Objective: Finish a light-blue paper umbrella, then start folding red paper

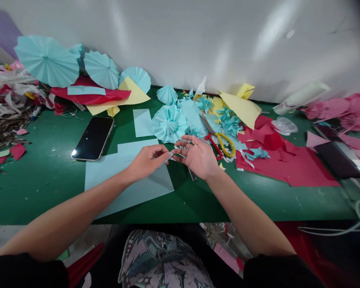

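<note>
My left hand (148, 161) is closed in a pinch on a small light-blue paper piece (170, 155), above light-blue sheets (132, 176). Just to its right, my right hand (196, 155) is open, palm turned up and fingers spread, with its fingertips close to the small piece. Whether they touch it cannot be made out. Behind the hands lies a pleated light-blue paper rosette (169, 124). Scissors (217, 138) with red and yellow handles rest right of my right hand. Part of a thin metallic strip (192, 174) shows below that hand.
A black phone (93, 138) lies at the left on the green table (198, 206). Larger blue paper fans (46, 60) lean on the back wall. Red paper (306, 168), yellow paper (241, 107) and a dark device (342, 159) with white cables are at the right.
</note>
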